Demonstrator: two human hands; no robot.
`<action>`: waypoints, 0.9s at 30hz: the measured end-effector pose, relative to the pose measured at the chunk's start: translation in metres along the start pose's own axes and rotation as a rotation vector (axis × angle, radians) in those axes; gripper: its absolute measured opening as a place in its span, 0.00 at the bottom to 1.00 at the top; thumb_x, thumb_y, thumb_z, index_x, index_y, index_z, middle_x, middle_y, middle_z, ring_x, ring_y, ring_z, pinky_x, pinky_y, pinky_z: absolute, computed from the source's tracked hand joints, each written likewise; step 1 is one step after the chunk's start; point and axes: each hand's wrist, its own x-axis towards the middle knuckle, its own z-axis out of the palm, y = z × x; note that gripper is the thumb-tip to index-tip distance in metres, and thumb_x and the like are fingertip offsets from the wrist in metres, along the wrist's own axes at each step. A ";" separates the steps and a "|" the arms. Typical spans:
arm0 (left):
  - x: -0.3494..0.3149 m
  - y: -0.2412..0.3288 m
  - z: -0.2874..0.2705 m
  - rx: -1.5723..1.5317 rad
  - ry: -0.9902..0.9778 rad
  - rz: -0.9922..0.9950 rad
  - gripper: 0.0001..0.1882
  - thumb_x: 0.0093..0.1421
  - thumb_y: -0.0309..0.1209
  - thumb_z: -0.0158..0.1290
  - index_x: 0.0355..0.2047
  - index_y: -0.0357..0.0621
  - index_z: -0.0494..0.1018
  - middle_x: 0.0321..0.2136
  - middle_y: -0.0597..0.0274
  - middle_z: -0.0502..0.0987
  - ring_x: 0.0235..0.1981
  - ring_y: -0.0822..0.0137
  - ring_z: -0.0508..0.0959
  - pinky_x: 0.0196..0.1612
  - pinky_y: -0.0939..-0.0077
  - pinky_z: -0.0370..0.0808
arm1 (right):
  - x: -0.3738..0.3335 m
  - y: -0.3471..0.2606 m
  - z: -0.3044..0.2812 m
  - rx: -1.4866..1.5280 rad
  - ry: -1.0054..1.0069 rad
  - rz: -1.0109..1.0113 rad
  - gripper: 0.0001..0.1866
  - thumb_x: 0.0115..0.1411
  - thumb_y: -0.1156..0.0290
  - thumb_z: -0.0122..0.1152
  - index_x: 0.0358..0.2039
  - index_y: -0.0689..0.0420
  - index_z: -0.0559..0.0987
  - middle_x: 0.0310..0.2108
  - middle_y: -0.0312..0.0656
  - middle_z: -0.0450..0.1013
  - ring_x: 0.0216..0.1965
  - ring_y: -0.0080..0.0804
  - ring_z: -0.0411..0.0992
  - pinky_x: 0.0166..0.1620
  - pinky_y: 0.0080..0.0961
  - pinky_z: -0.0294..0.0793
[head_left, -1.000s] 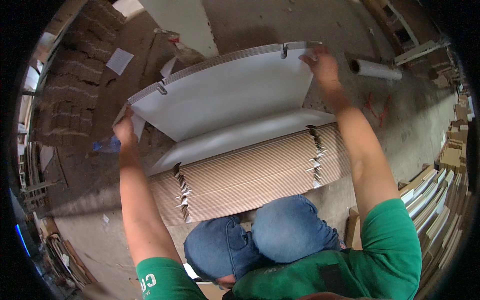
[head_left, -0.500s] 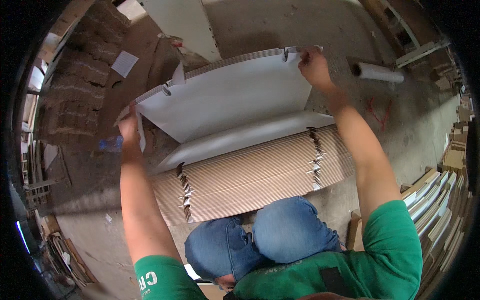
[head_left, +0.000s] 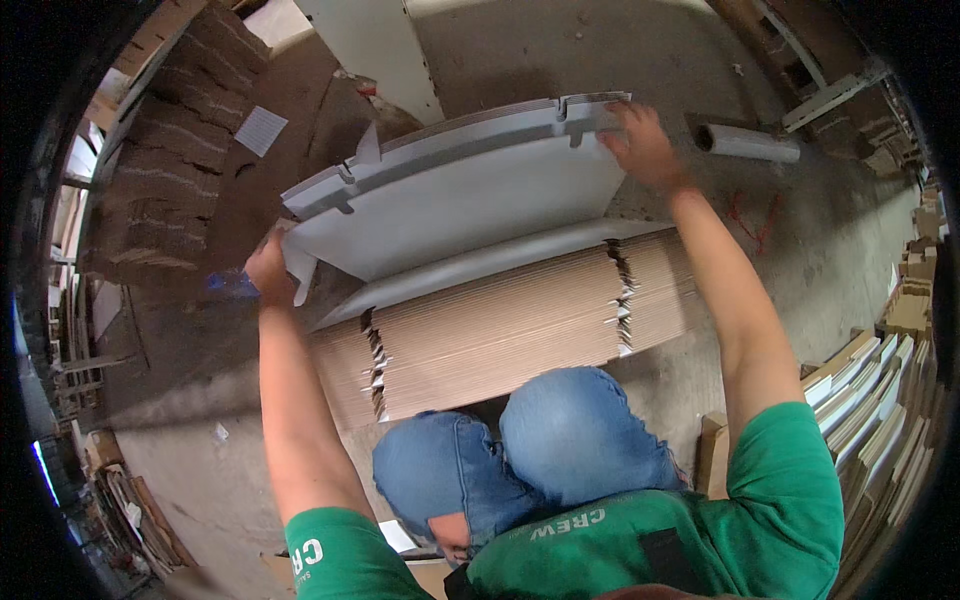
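Note:
A white cardboard sheet (head_left: 460,205) with notches in its far edge leans back, lengthwise across the space in front of my knees. Behind it, a small stack of notched white sheets (head_left: 450,125) shows its layered far edge. My left hand (head_left: 266,268) is closed at the left corner of the nearer sheet. By its right corner, my right hand (head_left: 645,148) has thumb and fingers spread, the fingertips close to the stack's right end. Between the sheet and my knees lies a row of tightly packed brown cardboard (head_left: 490,330), edges up, with two lines of dark slots.
A plastic-film roll (head_left: 750,143) and red strapping (head_left: 748,225) lie on the floor at right. Stacked brown cardboard (head_left: 165,170) stands at left, with a paper sheet (head_left: 261,131) beside it. More boards (head_left: 870,410) stand at lower right; a pale panel (head_left: 375,50) is at the back.
The front white sheet has come away from the stack behind, its far edge now lower and nearer. My right hand's fingers have spread; my left hand has shifted slightly right and nearer.

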 end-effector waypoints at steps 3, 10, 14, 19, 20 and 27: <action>-0.010 -0.005 -0.033 0.428 0.069 0.161 0.18 0.47 0.32 0.57 0.37 0.34 0.74 0.36 0.53 0.75 0.37 0.65 0.73 0.41 0.70 0.68 | -0.009 -0.020 -0.020 0.030 -0.213 -0.066 0.19 0.52 0.56 0.55 0.36 0.58 0.75 0.31 0.51 0.72 0.35 0.46 0.70 0.40 0.38 0.69; -0.150 0.069 -0.033 -0.188 0.028 0.351 0.18 0.44 0.21 0.57 0.39 0.37 0.73 0.36 0.58 0.74 0.37 0.68 0.72 0.43 0.76 0.68 | -0.022 -0.076 -0.127 0.235 -0.882 0.241 0.20 0.53 0.55 0.54 0.29 0.63 0.77 0.24 0.49 0.73 0.26 0.39 0.72 0.34 0.31 0.69; -0.251 0.139 0.000 -0.306 -0.406 0.240 0.22 0.45 0.17 0.54 0.43 0.41 0.71 0.37 0.60 0.74 0.36 0.71 0.72 0.41 0.80 0.70 | -0.025 -0.115 -0.156 0.605 -0.431 0.137 0.12 0.53 0.66 0.56 0.31 0.62 0.76 0.25 0.44 0.73 0.26 0.29 0.70 0.31 0.24 0.68; -0.297 0.159 0.003 -0.282 -0.652 0.192 0.20 0.45 0.17 0.54 0.42 0.39 0.72 0.37 0.58 0.75 0.34 0.73 0.74 0.38 0.81 0.72 | -0.022 -0.194 -0.195 0.760 -0.104 -0.300 0.06 0.50 0.76 0.56 0.31 0.60 0.76 0.29 0.42 0.72 0.32 0.34 0.70 0.36 0.27 0.70; -0.304 0.163 0.003 -0.235 -0.642 0.220 0.19 0.45 0.18 0.55 0.41 0.39 0.72 0.36 0.59 0.75 0.33 0.73 0.74 0.38 0.81 0.72 | -0.023 -0.202 -0.199 0.742 -0.061 -0.387 0.06 0.49 0.76 0.57 0.30 0.59 0.76 0.28 0.42 0.72 0.34 0.38 0.70 0.37 0.29 0.70; -0.326 0.179 0.009 -0.138 -0.599 0.306 0.15 0.45 0.20 0.57 0.37 0.37 0.74 0.32 0.60 0.76 0.31 0.75 0.74 0.35 0.82 0.72 | -0.027 -0.196 -0.214 0.463 -0.197 -0.422 0.06 0.48 0.75 0.56 0.28 0.59 0.76 0.28 0.42 0.70 0.33 0.38 0.68 0.36 0.32 0.70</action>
